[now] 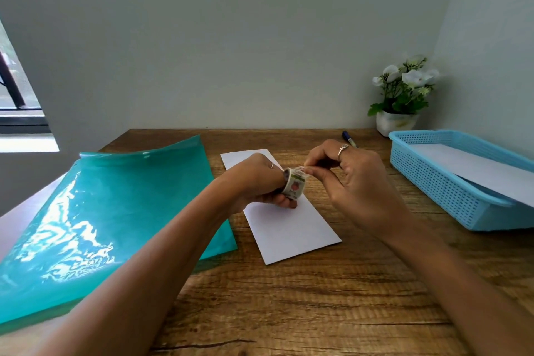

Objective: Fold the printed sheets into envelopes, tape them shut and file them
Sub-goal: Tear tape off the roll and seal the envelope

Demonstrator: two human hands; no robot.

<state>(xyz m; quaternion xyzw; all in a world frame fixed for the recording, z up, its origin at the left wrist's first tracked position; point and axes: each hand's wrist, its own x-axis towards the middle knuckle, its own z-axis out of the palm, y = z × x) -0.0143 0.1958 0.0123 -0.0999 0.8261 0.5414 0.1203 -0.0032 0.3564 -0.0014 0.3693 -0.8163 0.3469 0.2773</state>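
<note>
A folded white sheet [289, 228] lies lengthwise on the wooden table [318, 298], partly hidden under my hands. Just above it my left hand [257, 182] grips a small roll of patterned tape [294, 184]. My right hand [355, 182] pinches the loose end of the tape at the top of the roll with thumb and forefinger. A teal plastic file folder [109, 211] lies at the left, its cover bowed upward.
A blue plastic basket [450, 196] holding white sheets [485, 170] stands at the right edge. A blue pen [348, 137] lies behind my right hand. A potted plant with white flowers [401, 95] stands in the back right corner.
</note>
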